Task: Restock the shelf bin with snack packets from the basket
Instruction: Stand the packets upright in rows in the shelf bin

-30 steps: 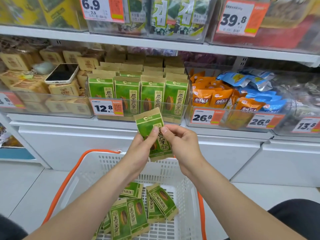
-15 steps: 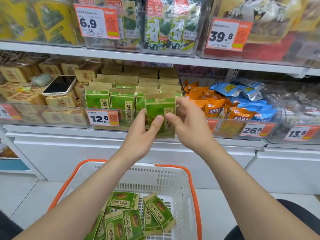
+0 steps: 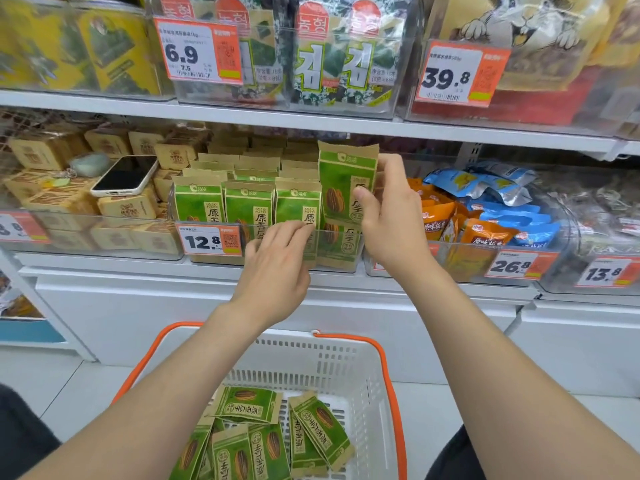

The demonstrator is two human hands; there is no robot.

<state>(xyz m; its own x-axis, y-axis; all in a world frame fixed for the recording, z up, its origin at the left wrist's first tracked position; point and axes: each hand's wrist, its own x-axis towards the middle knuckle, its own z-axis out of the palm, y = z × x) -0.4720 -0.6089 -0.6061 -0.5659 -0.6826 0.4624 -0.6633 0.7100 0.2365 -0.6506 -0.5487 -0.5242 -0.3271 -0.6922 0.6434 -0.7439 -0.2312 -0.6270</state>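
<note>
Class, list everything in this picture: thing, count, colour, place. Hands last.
held packet: one, green, over the bin's right end
shelf bin: one, clear, middle shelf
shelved packets: many, green, upright in the bin
basket: one, white, orange handles, below
basket packets: several, green, lying inside
phone: one, dark screen, on tan boxes, left
neighbouring packets: many, orange and blue, right bin
left hand: one, at the bin's front rim
right hand: one, grips the held packet

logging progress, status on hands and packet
Right hand grips packet, upright above bin's right row. Left hand at bin front, holding nothing. Nothing in the way.
</note>
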